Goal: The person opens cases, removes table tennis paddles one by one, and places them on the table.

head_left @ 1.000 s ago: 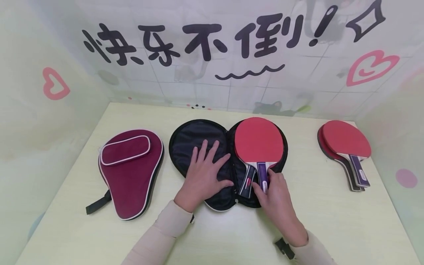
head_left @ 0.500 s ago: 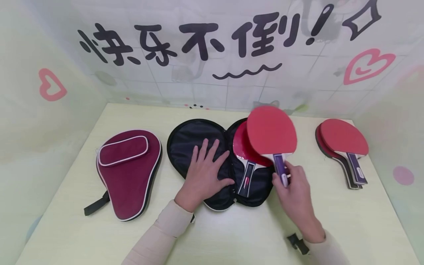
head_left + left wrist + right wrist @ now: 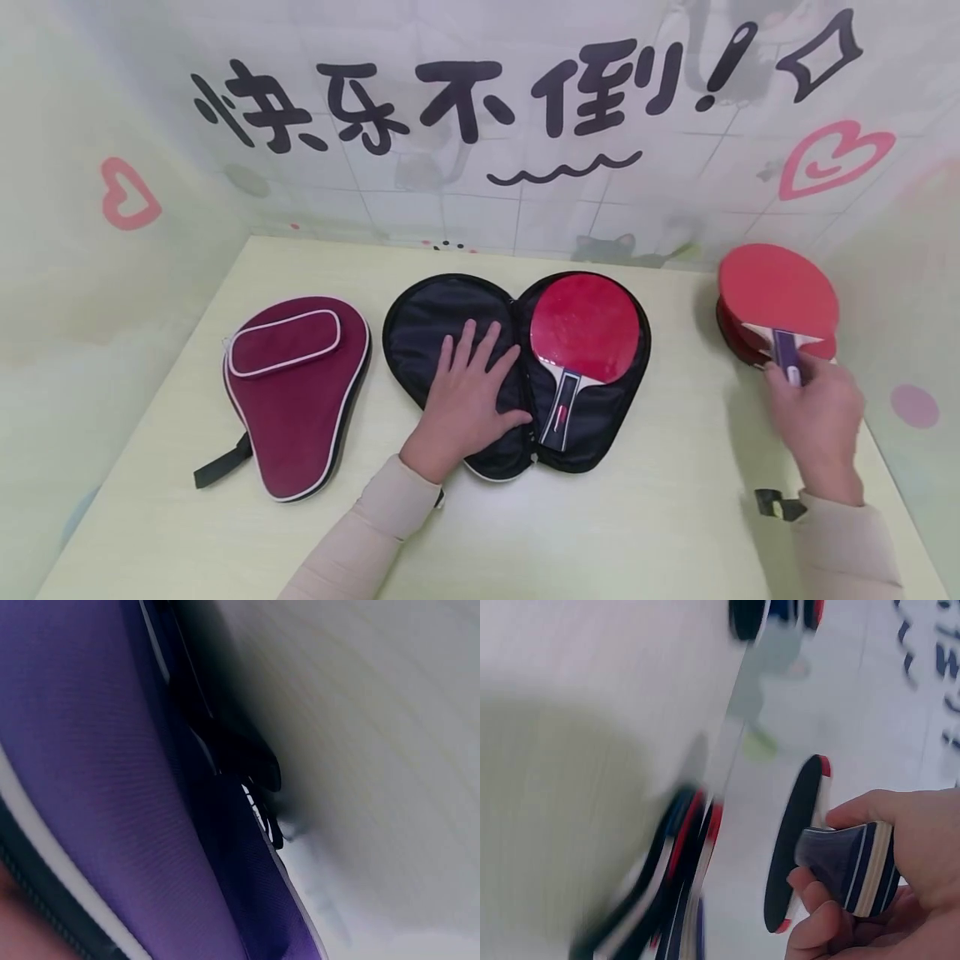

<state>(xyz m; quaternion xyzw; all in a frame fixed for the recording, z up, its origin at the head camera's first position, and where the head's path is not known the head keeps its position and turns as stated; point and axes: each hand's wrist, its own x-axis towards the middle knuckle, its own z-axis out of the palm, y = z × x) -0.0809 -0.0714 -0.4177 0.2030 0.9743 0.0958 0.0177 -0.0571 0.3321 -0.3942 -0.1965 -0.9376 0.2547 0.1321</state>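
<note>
My left hand [image 3: 467, 402] rests with spread fingers on the left half of the opened black-lined paddle case [image 3: 435, 317]. In the case's right half lies a table tennis paddle [image 3: 585, 325], red face up, its dark handle toward me. At the right, my right hand [image 3: 819, 417] grips the purple handle of another red-faced paddle [image 3: 780, 287], which overlaps a stack of paddles [image 3: 738, 348] in the head view. In the right wrist view, the gripped paddle [image 3: 791, 847] is apart from the stacked paddles [image 3: 667, 877], blade seen nearly edge-on.
A closed maroon paddle case [image 3: 300, 417] with white piping, a front pocket and a black strap [image 3: 222, 461] lies at the left. Walls border the table [image 3: 570, 533] at the back and sides. Purple-looking fabric [image 3: 97, 772] fills much of the left wrist view.
My right hand has lifted the purple-handled paddle out of the open case and carried it right, over the stack. The paddle beneath is now uncovered. My left hand has stayed put.
</note>
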